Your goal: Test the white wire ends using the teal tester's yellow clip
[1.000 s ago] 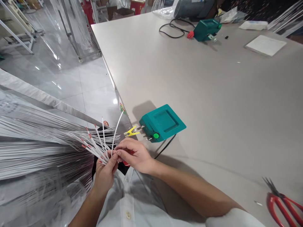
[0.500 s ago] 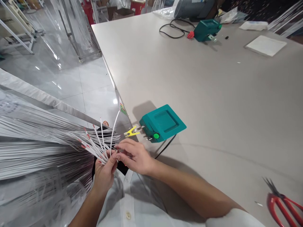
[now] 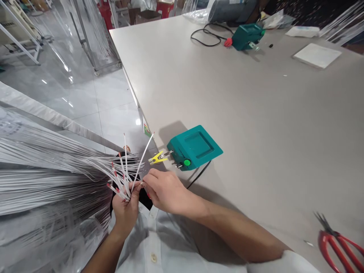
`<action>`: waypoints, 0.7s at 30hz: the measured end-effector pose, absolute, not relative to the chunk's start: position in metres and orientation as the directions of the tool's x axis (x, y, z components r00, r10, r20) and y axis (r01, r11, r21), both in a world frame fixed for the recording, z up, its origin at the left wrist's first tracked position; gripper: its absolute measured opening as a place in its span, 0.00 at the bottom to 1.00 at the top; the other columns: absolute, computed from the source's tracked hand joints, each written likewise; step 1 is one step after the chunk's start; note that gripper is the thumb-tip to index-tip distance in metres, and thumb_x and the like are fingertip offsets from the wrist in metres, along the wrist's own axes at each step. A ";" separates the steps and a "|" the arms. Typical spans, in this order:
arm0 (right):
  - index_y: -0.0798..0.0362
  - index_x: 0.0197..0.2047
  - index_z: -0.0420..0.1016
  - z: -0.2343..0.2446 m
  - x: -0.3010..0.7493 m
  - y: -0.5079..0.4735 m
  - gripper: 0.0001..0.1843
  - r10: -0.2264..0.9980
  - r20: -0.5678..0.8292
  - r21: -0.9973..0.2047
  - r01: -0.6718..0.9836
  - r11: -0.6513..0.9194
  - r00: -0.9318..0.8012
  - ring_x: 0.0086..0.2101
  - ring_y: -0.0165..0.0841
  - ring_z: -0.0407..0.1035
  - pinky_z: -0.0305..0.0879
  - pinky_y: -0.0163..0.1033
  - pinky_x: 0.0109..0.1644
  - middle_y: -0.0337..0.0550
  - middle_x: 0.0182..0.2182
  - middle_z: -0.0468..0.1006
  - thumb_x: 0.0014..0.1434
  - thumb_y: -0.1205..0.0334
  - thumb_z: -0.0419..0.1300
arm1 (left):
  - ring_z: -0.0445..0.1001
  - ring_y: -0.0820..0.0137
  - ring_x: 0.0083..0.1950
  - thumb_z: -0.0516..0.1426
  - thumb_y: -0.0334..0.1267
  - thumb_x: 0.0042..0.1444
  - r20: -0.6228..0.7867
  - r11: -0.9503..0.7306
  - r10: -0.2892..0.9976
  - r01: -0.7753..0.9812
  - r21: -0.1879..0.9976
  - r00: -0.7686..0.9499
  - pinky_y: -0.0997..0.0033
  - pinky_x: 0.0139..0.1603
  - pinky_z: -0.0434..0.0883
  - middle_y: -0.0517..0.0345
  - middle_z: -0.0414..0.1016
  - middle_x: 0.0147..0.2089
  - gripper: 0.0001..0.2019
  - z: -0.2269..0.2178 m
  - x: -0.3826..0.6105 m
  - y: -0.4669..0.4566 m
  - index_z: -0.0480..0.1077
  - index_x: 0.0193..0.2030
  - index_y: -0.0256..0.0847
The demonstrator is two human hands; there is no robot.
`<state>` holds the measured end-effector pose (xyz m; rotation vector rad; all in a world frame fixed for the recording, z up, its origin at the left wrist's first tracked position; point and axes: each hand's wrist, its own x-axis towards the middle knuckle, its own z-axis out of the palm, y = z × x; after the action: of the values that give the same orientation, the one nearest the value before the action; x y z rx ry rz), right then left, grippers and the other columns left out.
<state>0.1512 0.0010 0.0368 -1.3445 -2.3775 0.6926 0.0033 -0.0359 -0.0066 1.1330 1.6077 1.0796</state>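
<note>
My left hand (image 3: 126, 209) is closed round a loose bunch of white wires (image 3: 121, 182) whose upright ends carry red tips. One longer wire of the bunch leans to the right above the thumb. Against the left thumb and forefinger, my right hand (image 3: 163, 189) is closed in a pinch at a wire end; its fingertips partly hide what lies between them. Just beyond the right hand sits a teal device (image 3: 196, 148) with a green button, a cord and a yellow clip (image 3: 157, 158) at its metal prongs.
Long white wires (image 3: 42, 167) hang in a thick mass at my left. Red-handled scissors (image 3: 335, 242) lie at the table's (image 3: 241, 102) near right. A second teal device (image 3: 247, 36), a white pad (image 3: 317, 55) and a grey motor-like cylinder (image 3: 231, 10) are at the back.
The wire ends in my left hand have swung right and more upright. My right hand has rolled a little and drawn slightly right, its fingers more curled.
</note>
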 end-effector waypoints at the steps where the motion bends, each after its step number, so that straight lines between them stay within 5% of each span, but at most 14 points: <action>1: 0.56 0.26 0.67 0.037 0.152 0.003 0.07 0.873 0.013 -0.655 0.655 0.376 -0.488 0.25 0.27 0.62 0.53 0.32 0.27 0.41 0.26 0.69 0.54 0.69 0.51 | 0.68 0.71 0.24 0.59 0.38 0.47 -0.154 0.198 0.965 0.209 0.958 -0.211 0.75 0.23 0.62 0.62 0.67 0.18 0.06 -0.006 0.004 -0.036 0.75 0.31 0.39; 3: 0.56 0.25 0.67 0.033 0.154 0.008 0.08 0.874 -0.093 -0.872 0.463 0.160 -0.477 0.24 0.26 0.62 0.56 0.32 0.28 0.39 0.23 0.68 0.54 0.68 0.51 | 0.69 0.69 0.26 0.59 0.38 0.48 -0.130 0.177 0.966 0.210 0.962 -0.222 0.74 0.24 0.63 0.61 0.69 0.19 0.06 -0.006 0.004 -0.036 0.75 0.31 0.39; 5: 0.56 0.25 0.67 0.025 0.154 0.012 0.09 0.791 -0.278 -0.961 0.168 -0.221 -0.546 0.18 0.24 0.58 0.55 0.31 0.23 0.35 0.17 0.64 0.54 0.62 0.52 | 0.70 0.69 0.26 0.59 0.38 0.48 -0.105 0.156 0.966 0.206 0.966 -0.237 0.74 0.24 0.64 0.60 0.70 0.20 0.06 -0.005 0.004 -0.036 0.75 0.30 0.39; 7: 0.56 0.25 0.65 0.015 0.151 0.014 0.11 0.660 -0.379 -0.804 -0.121 -0.582 -0.649 0.13 0.20 0.51 0.56 0.31 0.19 0.31 0.15 0.62 0.50 0.57 0.56 | 0.70 0.70 0.26 0.59 0.38 0.48 -0.093 0.140 0.965 0.180 0.974 -0.247 0.74 0.24 0.64 0.60 0.70 0.20 0.06 -0.006 0.004 -0.036 0.75 0.29 0.39; 10: 0.57 0.24 0.65 0.006 0.146 0.012 0.13 0.530 -0.413 -0.551 -0.260 -0.793 -0.740 0.10 0.18 0.49 0.57 0.32 0.17 0.29 0.15 0.63 0.43 0.56 0.61 | 0.68 0.72 0.23 0.61 0.37 0.46 -0.122 0.163 0.956 0.133 0.978 -0.268 0.75 0.22 0.63 0.61 0.69 0.19 0.05 -0.007 0.004 -0.036 0.75 0.28 0.38; 12: 0.57 0.23 0.65 0.005 0.143 0.009 0.13 0.557 -0.452 -0.586 -0.239 -0.774 -0.697 0.11 0.20 0.54 0.57 0.31 0.16 0.30 0.14 0.62 0.44 0.55 0.61 | 0.66 0.75 0.21 0.61 0.38 0.44 -0.179 0.216 0.933 0.087 0.973 -0.313 0.77 0.21 0.63 0.61 0.70 0.19 0.06 -0.007 0.004 -0.035 0.75 0.29 0.37; 15: 0.57 0.26 0.67 0.008 0.140 0.005 0.12 0.768 -0.426 -0.827 -0.139 -0.545 -0.478 0.14 0.23 0.60 0.56 0.30 0.17 0.32 0.15 0.63 0.51 0.55 0.55 | 0.64 0.78 0.19 0.62 0.40 0.44 -0.277 0.291 0.888 -0.018 0.957 -0.368 0.79 0.19 0.61 0.60 0.74 0.23 0.09 -0.005 0.005 -0.033 0.73 0.30 0.36; 18: 0.56 0.37 0.70 0.013 0.142 0.002 0.11 0.937 -0.173 -0.985 0.063 -0.161 -0.302 0.21 0.24 0.64 0.61 0.31 0.24 0.39 0.26 0.71 0.56 0.57 0.53 | 0.62 0.79 0.18 0.62 0.40 0.44 -0.304 0.316 0.888 -0.022 0.948 -0.346 0.80 0.17 0.59 0.62 0.72 0.21 0.10 -0.001 0.006 -0.032 0.73 0.31 0.36; 21: 0.55 0.37 0.71 0.015 0.147 0.003 0.09 0.928 0.118 -0.934 0.278 0.225 -0.354 0.29 0.28 0.66 0.63 0.33 0.32 0.44 0.31 0.73 0.57 0.62 0.53 | 0.60 0.79 0.17 0.61 0.39 0.44 -0.262 0.289 0.927 0.067 0.955 -0.270 0.79 0.17 0.58 0.65 0.65 0.17 0.09 0.001 0.004 -0.033 0.73 0.31 0.36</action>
<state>0.1468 0.0026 0.0155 -1.1192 -1.7801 1.1440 0.0039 -0.0329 0.0007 0.9340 1.5981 1.1241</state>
